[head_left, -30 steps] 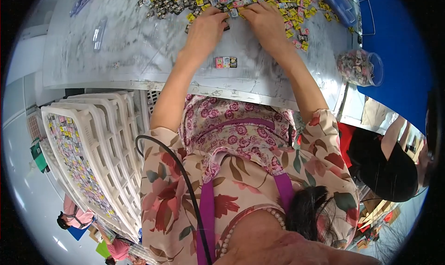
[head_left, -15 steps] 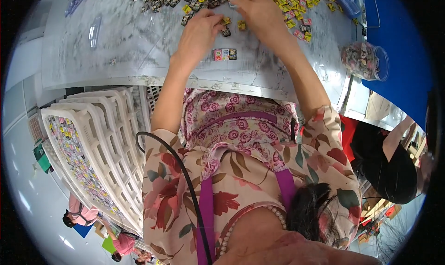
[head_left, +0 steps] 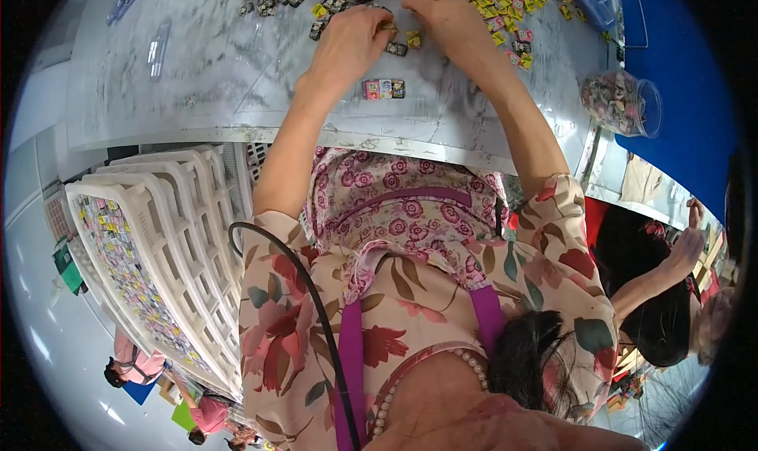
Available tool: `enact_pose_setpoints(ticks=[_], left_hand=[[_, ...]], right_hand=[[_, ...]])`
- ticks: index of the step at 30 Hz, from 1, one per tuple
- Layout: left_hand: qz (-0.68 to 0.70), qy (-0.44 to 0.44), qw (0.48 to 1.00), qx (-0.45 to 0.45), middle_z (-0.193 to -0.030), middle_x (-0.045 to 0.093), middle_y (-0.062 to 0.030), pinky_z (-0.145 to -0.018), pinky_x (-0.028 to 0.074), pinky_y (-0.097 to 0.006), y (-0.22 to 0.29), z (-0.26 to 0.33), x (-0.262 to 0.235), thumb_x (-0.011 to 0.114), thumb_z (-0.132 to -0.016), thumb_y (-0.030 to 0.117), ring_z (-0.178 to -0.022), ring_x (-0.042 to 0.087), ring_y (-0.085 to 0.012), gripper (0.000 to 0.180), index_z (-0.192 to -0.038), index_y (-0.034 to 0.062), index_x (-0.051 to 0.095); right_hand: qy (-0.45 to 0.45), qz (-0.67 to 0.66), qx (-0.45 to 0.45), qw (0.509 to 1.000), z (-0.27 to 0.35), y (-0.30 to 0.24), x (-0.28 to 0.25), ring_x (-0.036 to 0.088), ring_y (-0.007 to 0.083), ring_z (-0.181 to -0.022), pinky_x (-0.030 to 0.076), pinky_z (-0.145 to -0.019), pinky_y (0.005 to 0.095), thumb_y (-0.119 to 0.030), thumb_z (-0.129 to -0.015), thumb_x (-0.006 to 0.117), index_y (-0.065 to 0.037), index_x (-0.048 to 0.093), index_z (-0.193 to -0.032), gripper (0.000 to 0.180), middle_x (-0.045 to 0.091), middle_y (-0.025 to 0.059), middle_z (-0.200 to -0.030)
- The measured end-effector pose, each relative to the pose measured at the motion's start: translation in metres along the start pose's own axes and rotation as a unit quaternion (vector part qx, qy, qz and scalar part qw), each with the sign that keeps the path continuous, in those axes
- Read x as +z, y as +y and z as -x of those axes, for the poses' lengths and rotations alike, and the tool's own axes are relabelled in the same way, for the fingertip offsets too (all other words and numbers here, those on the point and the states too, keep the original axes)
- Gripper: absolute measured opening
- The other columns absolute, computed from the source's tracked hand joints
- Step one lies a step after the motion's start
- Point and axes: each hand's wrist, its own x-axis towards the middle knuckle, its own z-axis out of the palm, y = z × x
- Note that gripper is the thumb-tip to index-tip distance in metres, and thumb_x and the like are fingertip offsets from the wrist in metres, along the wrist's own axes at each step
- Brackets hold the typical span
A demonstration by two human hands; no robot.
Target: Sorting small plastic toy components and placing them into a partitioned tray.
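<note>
Small flat printed pieces in yellow, black and pink lie in a wide pile (head_left: 493, 9) across the far side of the table. My left hand (head_left: 347, 44) is closed at the pile's near edge, its fingertips pinching a small yellow-and-black piece. To its right is my right hand (head_left: 450, 25), its fingers bent together at the pile; what they hold, if anything, is hidden. Between the hands lie a loose black piece (head_left: 396, 48) and a yellow piece (head_left: 414, 39). Closer to me, pink, white and black pieces sit side by side in a short row (head_left: 384, 89).
A clear plastic jar (head_left: 620, 104) of similar pieces lies at the table's right edge, near a blue surface (head_left: 679, 80). White crates (head_left: 150, 214) holding more pieces stand at the left below the table. A co-worker's arm (head_left: 663, 277) shows at the right.
My left fingers have shifted slightly right, and the black piece beside them has turned and moved right. My right fingers have drawn back a little from the pile. The co-worker's arm has moved.
</note>
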Motion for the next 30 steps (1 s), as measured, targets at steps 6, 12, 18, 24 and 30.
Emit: enact_pose_setpoints(ticks=[6, 12, 18, 24, 30], left_hand=[[0.036, -0.045, 0.998, -0.013, -0.092, 0.069, -0.0213, -0.08, 0.053, -0.046, 0.005, -0.001, 0.003, 0.066, -0.087, 0.015, -0.087, 0.065, -0.0395, 0.021, -0.103, 0.0023, 0.072], [0.042, -0.092, 0.995, 0.016, -0.092, 0.068, -0.0206, -0.079, 0.051, -0.045, 0.007, -0.003, -0.008, 0.067, -0.087, 0.016, -0.087, 0.065, -0.0393, 0.025, -0.108, 0.0033, 0.072], [0.059, -0.119, 0.991, -0.016, -0.088, 0.066, -0.0129, -0.068, 0.05, -0.035, 0.012, 0.004, -0.012, 0.073, -0.085, 0.016, -0.07, 0.061, -0.0264, 0.032, -0.116, 0.0067, 0.07], [0.095, -0.106, 0.99, -0.005, -0.085, 0.065, -0.0161, -0.076, 0.05, -0.043, 0.018, 0.013, -0.012, 0.073, -0.08, 0.012, -0.08, 0.064, -0.0347, 0.026, -0.104, 0.0032, 0.072], [0.055, -0.121, 0.991, -0.006, -0.088, 0.065, -0.014, -0.076, 0.052, -0.042, 0.012, 0.016, -0.01, 0.073, -0.08, 0.011, -0.082, 0.065, -0.0338, 0.017, -0.095, 0.0029, 0.072]], right_hand=[[-0.02, 0.041, 0.163, 0.986, 0.03, 0.002, 0.004, 0.064, 0.0341, -0.088, 0.051, -0.076, 0.0428, -0.02, -0.09, 0.066, -0.009, 0.069, -0.104, 0.018, 0.065, 0.0116, -0.096], [-0.102, 0.079, 0.195, 0.972, 0.035, -0.006, -0.005, 0.064, 0.0358, -0.089, 0.05, -0.076, 0.0443, -0.022, -0.094, 0.06, -0.007, 0.069, -0.107, 0.022, 0.065, 0.014, -0.098], [-0.128, 0.02, 0.172, 0.977, 0.041, -0.003, -0.008, 0.064, 0.0371, -0.092, 0.05, -0.078, 0.0442, -0.017, -0.092, 0.06, -0.005, 0.067, -0.112, 0.024, 0.066, 0.0162, -0.1], [-0.1, 0.009, 0.165, 0.981, 0.048, -0.001, -0.005, 0.064, 0.0358, -0.092, 0.05, -0.079, 0.0431, -0.011, -0.088, 0.063, -0.003, 0.067, -0.114, 0.027, 0.066, 0.0166, -0.098], [-0.102, 0.025, 0.165, 0.981, 0.05, -0.005, -0.007, 0.065, 0.0338, -0.09, 0.051, -0.08, 0.0406, -0.01, -0.087, 0.064, -0.005, 0.066, -0.115, 0.029, 0.066, 0.0151, -0.097]])
